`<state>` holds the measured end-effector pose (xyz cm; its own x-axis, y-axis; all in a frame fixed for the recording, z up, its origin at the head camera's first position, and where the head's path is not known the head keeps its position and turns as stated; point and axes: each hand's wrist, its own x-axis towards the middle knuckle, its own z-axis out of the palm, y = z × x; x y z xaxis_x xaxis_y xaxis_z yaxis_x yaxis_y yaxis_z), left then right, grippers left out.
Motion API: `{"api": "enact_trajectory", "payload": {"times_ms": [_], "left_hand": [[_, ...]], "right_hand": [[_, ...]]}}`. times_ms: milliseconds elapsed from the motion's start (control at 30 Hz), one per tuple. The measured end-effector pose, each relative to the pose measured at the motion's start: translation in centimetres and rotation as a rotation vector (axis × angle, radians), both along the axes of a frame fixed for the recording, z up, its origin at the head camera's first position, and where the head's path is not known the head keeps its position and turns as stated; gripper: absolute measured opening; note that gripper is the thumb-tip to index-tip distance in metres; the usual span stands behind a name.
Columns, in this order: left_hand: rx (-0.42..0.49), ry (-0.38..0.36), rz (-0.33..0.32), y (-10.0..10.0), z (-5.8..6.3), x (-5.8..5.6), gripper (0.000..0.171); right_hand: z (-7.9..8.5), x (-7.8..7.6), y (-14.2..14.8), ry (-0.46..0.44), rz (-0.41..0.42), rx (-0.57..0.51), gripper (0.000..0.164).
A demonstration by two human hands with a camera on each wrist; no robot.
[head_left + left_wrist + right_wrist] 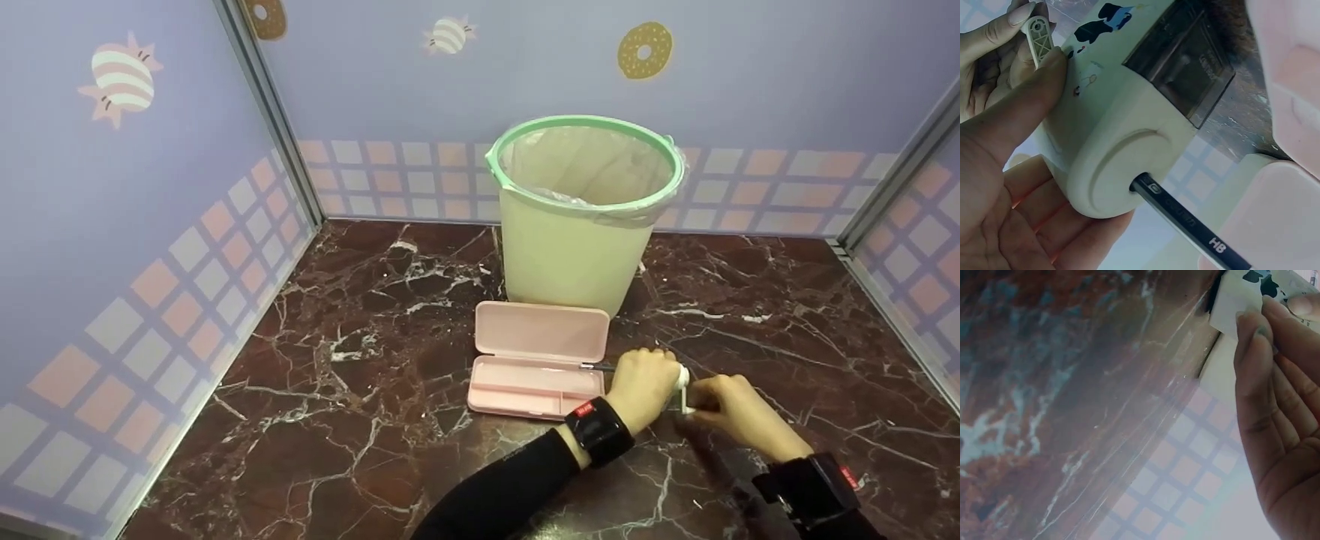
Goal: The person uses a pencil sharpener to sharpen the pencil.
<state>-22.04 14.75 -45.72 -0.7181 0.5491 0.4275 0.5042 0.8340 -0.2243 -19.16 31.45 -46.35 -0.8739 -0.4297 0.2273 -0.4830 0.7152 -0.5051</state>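
Note:
A white hand-crank pencil sharpener (1103,107), with dark printed figures and a smoky clear shavings box (1185,67), is gripped by my left hand (643,386). Its thumb lies along one side and its fingers curl beneath. A dark pencil (1190,219) marked HB sticks out of the round hole in the sharpener's front. At the opposite end my right hand (733,412) pinches the white crank handle (1040,40) between thumb and fingers. Left of my hands lies an open pink pencil case (517,376) with inner compartments; the pencil overlaps its right edge in the head view.
Behind the pencil case stands a tall pale bin (574,259) with a green rim and a clear liner. Patterned panels (390,82) enclose the dark red marbled table (337,420) at the back and both sides.

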Motion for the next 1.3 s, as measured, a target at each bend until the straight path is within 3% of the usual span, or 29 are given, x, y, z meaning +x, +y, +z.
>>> {"api": "enact_trajectory", "payload": {"times_ms": [267, 733, 900, 1067, 1300], "left_hand": [[0.006, 0.010, 0.002, 0.1, 0.0, 0.1, 0.005], [-0.053, 0.061, 0.002, 0.1, -0.1, 0.4, 0.013], [-0.089, 0.110, -0.013, 0.6, -0.1, 0.7, 0.016], [-0.082, 0.126, -0.009, 0.7, -0.4, 0.3, 0.016], [-0.043, 0.081, -0.080, 0.1, -0.4, -0.2, 0.015]], "right_hand": [[0.9, 0.8, 0.2, -0.029, 0.002, -0.029, 0.020], [1.2, 1.8, -0.2, 0.194, -0.054, -0.073, 0.023], [2.3, 1.7, -0.1, 0.298, -0.126, -0.075, 0.026], [3.2, 0.9, 0.1, 0.272, -0.135, -0.028, 0.022], [3.3, 0.9, -0.2, 0.305, -0.168, 0.022, 0.022]]}}
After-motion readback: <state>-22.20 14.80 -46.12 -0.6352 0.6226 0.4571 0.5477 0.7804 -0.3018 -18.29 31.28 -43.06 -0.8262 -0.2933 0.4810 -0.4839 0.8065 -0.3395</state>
